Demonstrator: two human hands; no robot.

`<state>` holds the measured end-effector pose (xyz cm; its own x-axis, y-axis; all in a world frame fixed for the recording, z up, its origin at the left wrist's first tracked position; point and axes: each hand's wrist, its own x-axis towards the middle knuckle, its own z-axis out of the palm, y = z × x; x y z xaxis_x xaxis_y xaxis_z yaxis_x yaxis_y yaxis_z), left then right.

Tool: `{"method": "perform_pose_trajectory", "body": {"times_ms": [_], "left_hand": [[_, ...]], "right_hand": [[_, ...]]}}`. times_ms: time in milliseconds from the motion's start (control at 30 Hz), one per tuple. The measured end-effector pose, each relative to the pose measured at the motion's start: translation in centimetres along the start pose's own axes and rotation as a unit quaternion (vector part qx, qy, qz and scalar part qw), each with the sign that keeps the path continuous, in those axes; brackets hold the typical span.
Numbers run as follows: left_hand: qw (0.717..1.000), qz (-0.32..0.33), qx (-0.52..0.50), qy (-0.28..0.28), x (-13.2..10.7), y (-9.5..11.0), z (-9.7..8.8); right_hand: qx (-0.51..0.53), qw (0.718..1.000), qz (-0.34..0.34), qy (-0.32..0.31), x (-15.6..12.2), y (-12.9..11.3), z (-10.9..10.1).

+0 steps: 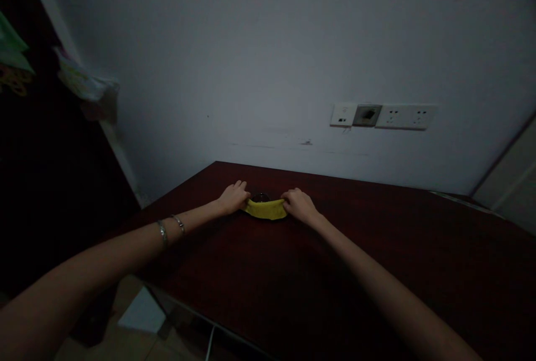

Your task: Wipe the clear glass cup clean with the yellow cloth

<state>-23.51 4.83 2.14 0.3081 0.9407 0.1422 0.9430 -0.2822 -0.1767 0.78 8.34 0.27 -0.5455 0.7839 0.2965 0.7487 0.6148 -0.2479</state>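
Note:
A limp yellow cloth (265, 209) hangs between my two hands, low over the dark red-brown tabletop (268, 260). Its left end is pinched in the closed fingers of my left hand (235, 198). At the other end, my right hand (298, 204) is closed on the cloth as well. The middle sags slightly between them. Just behind the cloth is a small dark, shiny round object (262, 197), partly hidden by it; I cannot tell what it is. Two bracelets (170, 228) circle my left forearm.
A pale wall (259, 70) rises behind the table, with a row of sockets and switches (383, 116) on the right. Bags (86, 81) hang at the left beside a dark door or cabinet. Below the table's front edge, a white item (143, 312) lies near the tiled floor.

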Motion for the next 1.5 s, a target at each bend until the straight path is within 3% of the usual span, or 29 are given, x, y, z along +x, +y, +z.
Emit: {"method": "perform_pose_trajectory", "body": {"times_ms": [167, 267, 367, 533, 700, 933, 1100, 1233, 1500], "left_hand": [[0.998, -0.052, -0.042, 0.003, 0.3, 0.6, 1.2], [0.986, -0.096, -0.124, 0.047, 0.3, 1.0, 2.1], [0.953, -0.167, -0.229, 0.103, 0.4, 1.3, 3.2], [0.905, -0.254, -0.312, 0.142, 1.0, 1.6, 4.8], [0.830, -0.307, -0.426, 0.189, 2.1, 2.2, 5.7], [0.704, -0.326, -0.578, 0.252, 4.0, 3.3, 6.9], [0.638, -0.326, -0.645, 0.268, 4.7, 3.6, 7.4], [0.606, -0.318, -0.677, 0.270, 4.8, 4.0, 7.4], [0.571, -0.318, -0.691, 0.308, 5.2, 5.6, 6.9]], "right_hand": [[0.021, 0.998, 0.041, 0.037, 0.8, -0.4, 1.3], [0.054, 0.994, 0.071, 0.060, 1.3, -0.6, 2.3], [0.098, 0.987, 0.106, 0.076, 1.8, -0.9, 3.5], [0.193, 0.963, 0.167, 0.084, 2.5, -2.0, 5.2], [0.294, 0.931, 0.187, 0.106, 3.2, -3.2, 5.8], [0.412, 0.865, 0.227, 0.177, 4.9, -3.3, 7.1], [0.471, 0.827, 0.223, 0.210, 5.5, -3.4, 8.3], [0.503, 0.808, 0.208, 0.228, 5.3, -3.8, 8.7], [0.520, 0.787, 0.202, 0.261, 5.0, -4.1, 8.7]]}}
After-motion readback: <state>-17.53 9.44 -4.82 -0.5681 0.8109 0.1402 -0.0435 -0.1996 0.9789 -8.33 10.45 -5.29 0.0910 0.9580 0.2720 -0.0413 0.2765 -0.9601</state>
